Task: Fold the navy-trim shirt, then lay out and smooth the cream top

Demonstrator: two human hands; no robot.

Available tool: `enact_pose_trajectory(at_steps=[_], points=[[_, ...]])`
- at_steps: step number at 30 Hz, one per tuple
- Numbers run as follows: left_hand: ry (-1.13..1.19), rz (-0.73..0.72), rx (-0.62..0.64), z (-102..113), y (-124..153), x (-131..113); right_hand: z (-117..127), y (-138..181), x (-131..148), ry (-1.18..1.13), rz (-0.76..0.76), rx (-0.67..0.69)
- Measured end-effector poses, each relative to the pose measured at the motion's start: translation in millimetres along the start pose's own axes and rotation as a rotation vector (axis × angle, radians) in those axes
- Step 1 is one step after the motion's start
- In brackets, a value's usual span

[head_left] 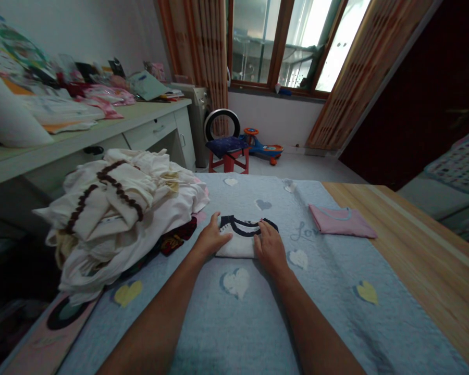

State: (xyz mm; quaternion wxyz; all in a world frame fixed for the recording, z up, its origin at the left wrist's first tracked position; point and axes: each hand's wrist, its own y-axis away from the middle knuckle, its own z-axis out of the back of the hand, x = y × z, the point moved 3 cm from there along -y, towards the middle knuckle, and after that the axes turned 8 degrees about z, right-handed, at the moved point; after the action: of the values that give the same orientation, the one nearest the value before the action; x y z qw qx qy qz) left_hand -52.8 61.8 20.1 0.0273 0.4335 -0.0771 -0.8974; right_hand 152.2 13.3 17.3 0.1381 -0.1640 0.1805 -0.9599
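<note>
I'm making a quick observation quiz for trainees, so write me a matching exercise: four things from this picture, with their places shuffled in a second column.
Column 1
1. White garment with dark collar
2. Pink garment
3. Heap of clothes
4. Red stool

Column 2
A. Piled at the left of the blue cover
B. Standing on the floor, beyond the blue cover
C. Touched by the left hand and the right hand
D. Lying on the right, by the bare wood surface

Right pairs: 1-C, 2-D, 3-A, 4-B
</note>
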Motion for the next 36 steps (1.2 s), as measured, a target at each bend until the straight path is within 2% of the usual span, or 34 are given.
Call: enact_pose_trajectory(at_steps=[2,5,8,11,15,17,19,21,24,26,30,36], points=[[0.091,0.007,0.096,5,-1,3,-2,0,-5,0.048,-0.042,0.016],[0.079,0.006,0.166,9,2,4,-6,1,-8,0.078,-0.058,0.045],[0.004,-0.016,0.119,10,7,2,-8,2,-12,0.031,-0.036,0.0],[-0.063,-0.033,0.033,7,14,-2,-3,1,-24,-0.074,-0.043,-0.109],[-0.098,-0.036,-0.014,4,25,-3,9,-1,-54,-0.088,-0.197,-0.253],[-0.084,-0.044,-0.015,3,30,-1,16,-1,-66,-0.045,-0.282,-0.271],[-0.069,-0.058,-0.01,1,36,2,21,0,-74,0.004,-0.346,-0.238],[-0.065,-0.078,-0.013,0,41,4,24,1,-76,0.065,-0.396,-0.146],[-0.074,-0.099,-0.042,-2,46,5,26,3,-67,0.152,-0.428,0.026],[-0.091,-0.1,-0.067,-3,48,5,27,3,-57,0.193,-0.417,0.086],[-0.128,-0.11,-0.106,-5,50,5,26,1,-40,0.247,-0.392,0.141],[-0.122,-0.199,-0.158,-12,48,9,23,1,-30,0.239,-0.374,0.158]])
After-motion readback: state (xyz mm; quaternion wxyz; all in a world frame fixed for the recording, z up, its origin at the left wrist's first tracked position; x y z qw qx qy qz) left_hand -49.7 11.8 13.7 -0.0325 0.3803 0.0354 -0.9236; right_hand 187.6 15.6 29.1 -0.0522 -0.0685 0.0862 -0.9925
